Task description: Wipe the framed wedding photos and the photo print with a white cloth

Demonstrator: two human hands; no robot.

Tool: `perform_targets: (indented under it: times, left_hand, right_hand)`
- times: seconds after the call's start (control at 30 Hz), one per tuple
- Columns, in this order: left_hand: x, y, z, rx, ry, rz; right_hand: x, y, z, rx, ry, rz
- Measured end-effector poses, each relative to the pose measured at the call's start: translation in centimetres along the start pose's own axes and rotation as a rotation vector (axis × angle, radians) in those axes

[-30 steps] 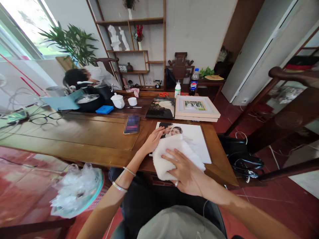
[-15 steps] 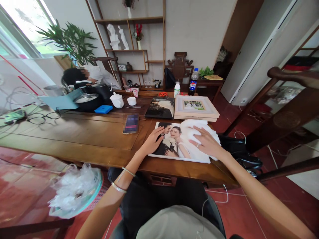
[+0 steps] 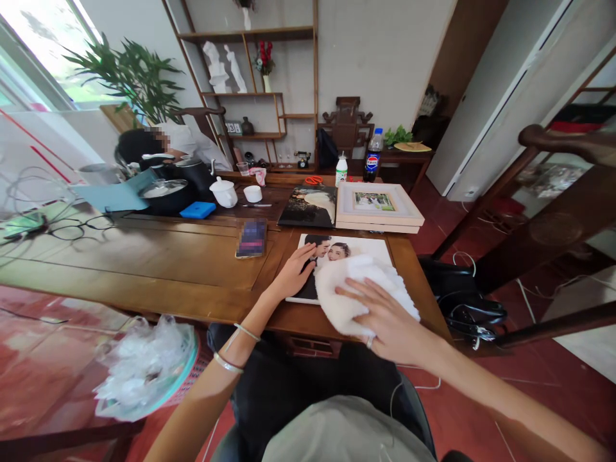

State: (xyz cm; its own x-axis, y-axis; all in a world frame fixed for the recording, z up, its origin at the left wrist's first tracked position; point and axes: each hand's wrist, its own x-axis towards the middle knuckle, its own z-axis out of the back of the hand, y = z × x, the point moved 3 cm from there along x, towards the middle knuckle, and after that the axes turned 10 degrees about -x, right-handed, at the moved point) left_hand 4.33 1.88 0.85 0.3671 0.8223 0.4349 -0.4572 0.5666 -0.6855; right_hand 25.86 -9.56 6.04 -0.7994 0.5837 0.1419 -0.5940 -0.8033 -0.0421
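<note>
A large wedding photo print point(image 3: 356, 247) lies flat on the wooden table point(image 3: 144, 263) in front of me. My left hand point(image 3: 293, 276) rests flat on its left edge, fingers stretched out. My right hand point(image 3: 385, 317) presses a fluffy white cloth point(image 3: 359, 289) onto the print's near half, fingers spread over the cloth. The cloth hides most of the picture's lower part.
Behind the print lie a white framed photo point(image 3: 378, 205) and a dark photo panel point(image 3: 310, 208). A phone point(image 3: 253, 239) lies left of the print. Teaware, pots and bottles stand further back, where another person sits. A basket of plastic wrap point(image 3: 144, 366) is at my left, a black bag point(image 3: 462, 301) at my right.
My right hand slid the cloth from the print's near edge to its far right corner, then back toward me over the lower middle. My left hand stayed in place.
</note>
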Motion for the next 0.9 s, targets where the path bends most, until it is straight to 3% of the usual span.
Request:
perform_targets:
  times: [0.2,0.3,0.4,0.6,0.7,0.8,0.9]
  left_hand:
    - [-0.1,0.0,0.0,0.022,0.012,0.009]
    - [-0.1,-0.2,0.1,0.020,0.015,0.010]
    - [-0.1,-0.2,0.1,0.023,0.012,0.011]
    - [0.0,-0.1,0.0,0.002,0.012,0.003]
    - [0.0,-0.1,0.0,-0.007,0.005,0.006]
    - [-0.1,-0.2,0.1,-0.013,-0.004,0.006]
    - [-0.1,-0.2,0.1,-0.018,-0.011,0.010]
  right_hand:
    - [4.4,-8.4,-0.7,-0.088,-0.080,-0.209]
    - [6.6,-10.7,-1.1,-0.129,-0.090,-0.304]
    - [7.2,-9.8,-1.2,-0.130,-0.083,-0.285]
    - [3.2,-1.8,-0.2,-0.006,-0.006,-0.053]
    - [1.5,0.8,0.6,0.046,0.026,0.003]
    - [1.7,0.1,0.7,0.059,0.017,-0.017]
    - [3.4,-3.3,0.2,0.005,-0.026,-0.108]
